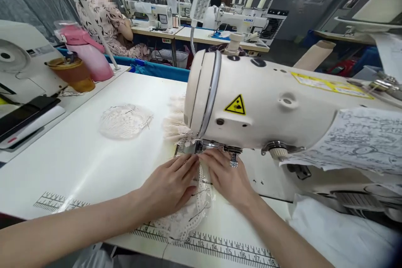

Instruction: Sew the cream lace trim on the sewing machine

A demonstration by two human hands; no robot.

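Observation:
My left hand (171, 184) lies flat, fingers stretched out, on a piece of white lace (188, 213) on the table, its fingertips at the presser foot (196, 147) of the cream sewing machine (257, 100). My right hand (224, 173) rests on the same lace just right of it, fingers extended toward the needle area under the machine head. The lace runs from under the foot back toward me between the hands. Pale fringed fabric (174, 123) comes out behind the machine head.
A second lace piece (125, 121) lies further left on the white table (78, 163). A pink bottle (91, 56) and brown cup (73, 74) stand at the back left. A printed paper (354, 142) hangs on the machine's right. Another person (106, 16) sits at distant machines.

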